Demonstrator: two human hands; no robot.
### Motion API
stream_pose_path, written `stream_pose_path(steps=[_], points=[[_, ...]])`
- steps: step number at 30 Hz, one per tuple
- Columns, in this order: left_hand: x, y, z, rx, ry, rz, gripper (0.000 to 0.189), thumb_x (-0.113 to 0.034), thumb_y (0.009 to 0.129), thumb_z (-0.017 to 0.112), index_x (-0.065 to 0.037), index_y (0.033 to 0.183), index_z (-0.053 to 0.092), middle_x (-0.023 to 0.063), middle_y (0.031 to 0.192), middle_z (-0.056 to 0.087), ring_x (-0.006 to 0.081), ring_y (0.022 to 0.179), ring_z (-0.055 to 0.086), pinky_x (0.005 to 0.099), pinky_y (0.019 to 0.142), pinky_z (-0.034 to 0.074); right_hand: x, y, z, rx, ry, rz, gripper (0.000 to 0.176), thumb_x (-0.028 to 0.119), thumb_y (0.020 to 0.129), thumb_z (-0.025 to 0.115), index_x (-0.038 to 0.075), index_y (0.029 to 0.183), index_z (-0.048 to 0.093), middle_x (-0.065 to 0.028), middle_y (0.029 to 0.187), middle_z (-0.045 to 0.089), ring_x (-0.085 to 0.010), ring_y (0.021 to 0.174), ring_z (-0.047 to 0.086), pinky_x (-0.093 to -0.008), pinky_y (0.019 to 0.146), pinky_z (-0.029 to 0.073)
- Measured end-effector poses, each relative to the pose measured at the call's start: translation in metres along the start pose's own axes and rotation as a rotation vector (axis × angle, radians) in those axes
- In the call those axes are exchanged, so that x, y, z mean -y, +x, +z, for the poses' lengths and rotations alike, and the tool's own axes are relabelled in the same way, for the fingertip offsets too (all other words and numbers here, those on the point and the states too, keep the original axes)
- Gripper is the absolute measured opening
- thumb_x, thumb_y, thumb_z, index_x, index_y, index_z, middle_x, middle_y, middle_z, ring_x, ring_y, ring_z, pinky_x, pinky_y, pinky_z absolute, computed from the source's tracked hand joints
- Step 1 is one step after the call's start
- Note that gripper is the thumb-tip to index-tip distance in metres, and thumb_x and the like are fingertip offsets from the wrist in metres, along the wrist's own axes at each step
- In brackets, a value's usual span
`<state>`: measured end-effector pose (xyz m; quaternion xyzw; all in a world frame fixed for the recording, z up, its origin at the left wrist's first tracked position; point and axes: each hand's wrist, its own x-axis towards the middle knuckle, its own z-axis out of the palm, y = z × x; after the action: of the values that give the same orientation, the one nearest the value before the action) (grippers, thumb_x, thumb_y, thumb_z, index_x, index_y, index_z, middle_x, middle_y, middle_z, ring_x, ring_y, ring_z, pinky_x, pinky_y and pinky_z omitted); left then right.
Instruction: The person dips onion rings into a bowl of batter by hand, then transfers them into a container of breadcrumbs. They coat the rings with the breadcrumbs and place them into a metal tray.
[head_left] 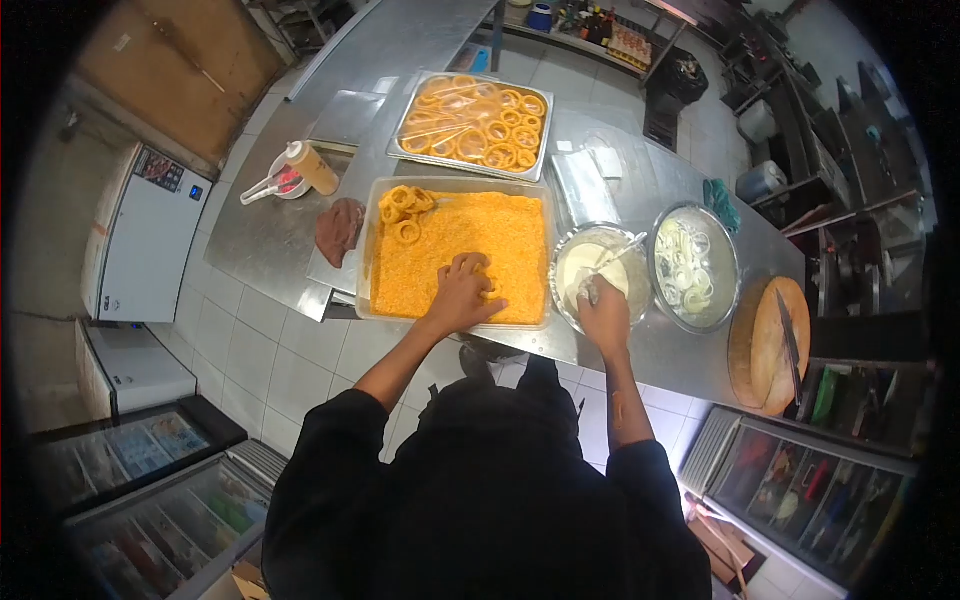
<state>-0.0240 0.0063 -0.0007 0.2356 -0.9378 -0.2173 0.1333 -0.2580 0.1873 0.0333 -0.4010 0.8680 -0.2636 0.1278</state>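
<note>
My left hand (463, 295) rests in a tub of orange breadcrumbs (400, 270), its fingers curved and apart, thumb stretched to the right. Crumbs are heaped under the fingers, and anything beneath the palm is hidden. In the back left corner of the tub lies a small pile of crumbed onion rings (402, 208). My right hand (603, 312) is over the bowl of pale batter (578, 262), fingers pinched together and smeared with batter. What they hold, if anything, cannot be made out. Right of it stands a metal bowl (735, 262) with sliced white onion rings (684, 265).
Behind the tub is a metal tray of crumbed rings (470, 120), partly under clear film. A squeeze bottle (312, 168), a red-and-white container (290, 180) and a brown cloth (339, 230) lie left. At right, a knife (789, 330) lies on a round wooden board (758, 345).
</note>
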Motion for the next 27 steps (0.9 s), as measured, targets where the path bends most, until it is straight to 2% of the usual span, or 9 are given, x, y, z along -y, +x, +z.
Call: stream_pose_path(steps=[3,5,8,9,11,14,16,19,27], points=[[0.006,0.015,-0.007,0.043,-0.307,-0.287,0.050,-0.051,0.087,0.081,-0.001,0.092,0.074,0.0142,0.131,0.063,0.0283,0.125,0.056,0.0470,0.098,0.044,-0.003,0.000,0.002,-0.031,0.010,-0.012,0.027,0.018,0.085,0.073,0.002,0.106,0.069,-0.0274,0.098,0.073,-0.0473,0.096,0.070,-0.0535,0.082,0.054],[0.016,0.024,-0.014,0.102,-0.851,-0.652,0.055,-0.053,0.094,0.075,0.000,0.079,0.072,0.0107,0.105,0.069,0.0194,0.101,0.063,0.0359,0.086,0.047,-0.005,0.000,0.004,-0.044,0.016,-0.012,0.027,0.019,0.085,0.072,0.002,0.106,0.069,-0.0273,0.097,0.073,-0.0475,0.095,0.070,-0.0535,0.082,0.054],[0.025,0.028,-0.041,-0.120,-0.972,-0.653,0.055,-0.049,0.100,0.070,0.000,0.076,0.071,0.0071,0.081,0.067,0.0155,0.080,0.061,0.0318,0.075,0.047,-0.005,-0.001,0.005,-0.074,0.018,-0.043,0.027,0.019,0.086,0.072,0.002,0.107,0.070,-0.0270,0.097,0.073,-0.0476,0.095,0.070,-0.0535,0.082,0.054],[0.030,0.028,-0.056,-0.043,-0.950,-0.691,0.052,-0.044,0.103,0.068,0.001,0.077,0.071,0.0069,0.079,0.065,0.0169,0.080,0.061,0.0335,0.075,0.047,-0.005,0.000,0.004,-0.077,0.017,-0.042,0.027,0.019,0.086,0.072,0.002,0.107,0.070,-0.0270,0.097,0.073,-0.0476,0.095,0.070,-0.0535,0.082,0.054],[0.060,0.023,-0.039,-0.296,-0.811,-0.511,0.051,-0.044,0.103,0.067,0.001,0.079,0.073,0.0098,0.079,0.065,0.0202,0.078,0.062,0.0345,0.074,0.047,-0.005,-0.001,0.005,-0.065,0.029,-0.029,0.027,0.018,0.086,0.071,0.002,0.108,0.070,-0.0268,0.097,0.073,-0.0475,0.095,0.070,-0.0535,0.082,0.055],[0.076,0.018,-0.058,-0.361,-0.588,-0.525,0.048,-0.043,0.102,0.068,0.001,0.084,0.075,0.0128,0.092,0.066,0.0263,0.092,0.063,0.0388,0.081,0.047,-0.006,0.000,0.004,-0.045,0.030,-0.009,0.027,0.018,0.086,0.071,0.002,0.108,0.070,-0.0269,0.100,0.073,-0.0470,0.097,0.070,-0.0531,0.083,0.055],[0.087,0.019,-0.065,-0.455,-0.036,-0.535,0.042,-0.039,0.101,0.068,0.000,0.089,0.076,0.0150,0.107,0.066,0.0338,0.111,0.058,0.0491,0.093,0.043,-0.006,-0.001,0.004,-0.062,0.031,-0.014,0.027,0.018,0.086,0.071,0.002,0.109,0.071,-0.0269,0.101,0.073,-0.0469,0.098,0.070,-0.0529,0.084,0.055],[0.087,0.016,-0.061,-0.499,0.335,-0.408,0.037,-0.037,0.100,0.067,-0.001,0.095,0.075,0.0150,0.122,0.063,0.0379,0.126,0.049,0.0581,0.101,0.035,-0.008,0.000,0.006,-0.068,0.033,-0.033,0.030,0.016,0.085,0.072,0.001,0.111,0.070,-0.0272,0.102,0.073,-0.0470,0.099,0.070,-0.0522,0.085,0.055],[0.068,-0.006,-0.045,-0.508,0.239,-0.366,0.021,-0.026,0.096,0.072,-0.005,0.099,0.075,0.0131,0.123,0.062,0.0355,0.126,0.050,0.0558,0.104,0.033,-0.027,0.008,0.009,-0.218,0.024,-0.114,0.043,0.014,0.083,0.074,-0.004,0.121,0.068,-0.0268,0.116,0.070,-0.0455,0.108,0.067,-0.0508,0.095,0.053]])
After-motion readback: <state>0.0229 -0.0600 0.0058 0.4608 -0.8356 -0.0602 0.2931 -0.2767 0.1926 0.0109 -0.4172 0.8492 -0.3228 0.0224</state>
